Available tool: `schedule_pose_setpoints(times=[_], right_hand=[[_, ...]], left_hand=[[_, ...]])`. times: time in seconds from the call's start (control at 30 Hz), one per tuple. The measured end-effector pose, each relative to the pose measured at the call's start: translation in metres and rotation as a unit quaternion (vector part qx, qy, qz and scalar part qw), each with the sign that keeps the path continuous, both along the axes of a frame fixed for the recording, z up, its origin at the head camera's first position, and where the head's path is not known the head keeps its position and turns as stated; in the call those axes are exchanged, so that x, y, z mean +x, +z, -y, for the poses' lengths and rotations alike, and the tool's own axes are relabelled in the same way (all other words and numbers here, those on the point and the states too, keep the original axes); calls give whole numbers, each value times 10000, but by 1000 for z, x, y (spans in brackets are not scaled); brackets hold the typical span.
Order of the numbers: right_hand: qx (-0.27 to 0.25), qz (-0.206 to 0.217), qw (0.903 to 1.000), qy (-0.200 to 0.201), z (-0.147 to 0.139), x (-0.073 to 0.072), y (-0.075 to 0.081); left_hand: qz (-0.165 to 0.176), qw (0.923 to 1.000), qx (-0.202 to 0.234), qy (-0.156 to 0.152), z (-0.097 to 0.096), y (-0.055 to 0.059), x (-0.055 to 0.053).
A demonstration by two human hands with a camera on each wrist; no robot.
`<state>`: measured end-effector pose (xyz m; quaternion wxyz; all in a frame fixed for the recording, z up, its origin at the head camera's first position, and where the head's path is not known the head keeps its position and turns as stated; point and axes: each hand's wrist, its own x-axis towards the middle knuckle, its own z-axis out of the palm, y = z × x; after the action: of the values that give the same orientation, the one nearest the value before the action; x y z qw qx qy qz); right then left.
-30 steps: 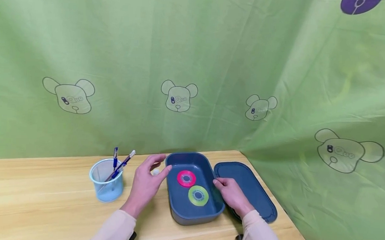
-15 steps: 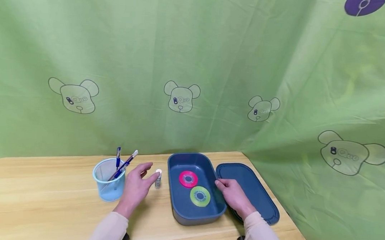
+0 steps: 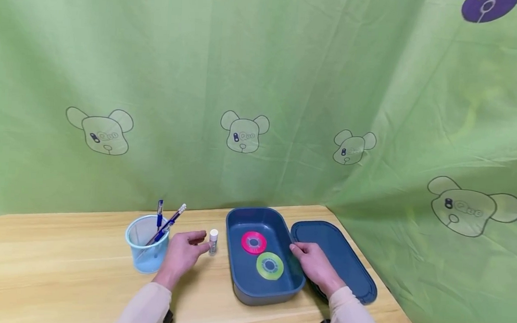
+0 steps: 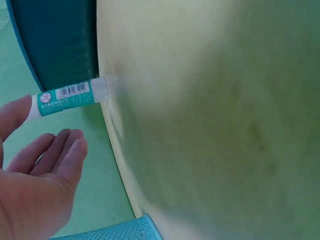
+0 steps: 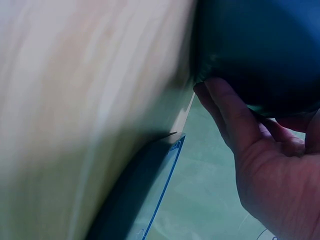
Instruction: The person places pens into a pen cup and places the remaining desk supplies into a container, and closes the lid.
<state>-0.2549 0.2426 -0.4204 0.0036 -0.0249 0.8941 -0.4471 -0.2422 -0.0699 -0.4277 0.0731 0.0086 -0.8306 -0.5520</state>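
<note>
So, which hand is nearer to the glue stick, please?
Left. The left hand is just beside the glue stick; the right hand grips the box at its right wall, farther away.

Both sleeved forearms (image 3: 145, 307) extend forward. The left hand (image 3: 182, 253) has its thumb (image 4: 15, 116) apart from loosely bent fingers (image 4: 73, 159); the right hand (image 3: 314, 264) pinches between thumb and fingers.

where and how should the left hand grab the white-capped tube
Probably mid-body, coming from its left, where the left hand is: the white-capped tube is slim and stands upright, suiting a pinch across its sides. The blue box stands on its right, limiting access there.
</note>
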Motion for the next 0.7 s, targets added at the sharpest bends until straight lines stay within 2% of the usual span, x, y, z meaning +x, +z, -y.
schedule_pose_setpoints(times=[0.2,0.4,0.7], right_hand=[[-52,8,10000,17,-2,1,-2],[-66,3,10000,45,-2,2,-1],[-63,1,10000,46,0,-1,0]], left_hand=[[181,9996,-139,-161,-5,-3,-4],[90,9987,-417,-276,-10,-2,-7],[126,9975,-673,-186,-13,1,-10]])
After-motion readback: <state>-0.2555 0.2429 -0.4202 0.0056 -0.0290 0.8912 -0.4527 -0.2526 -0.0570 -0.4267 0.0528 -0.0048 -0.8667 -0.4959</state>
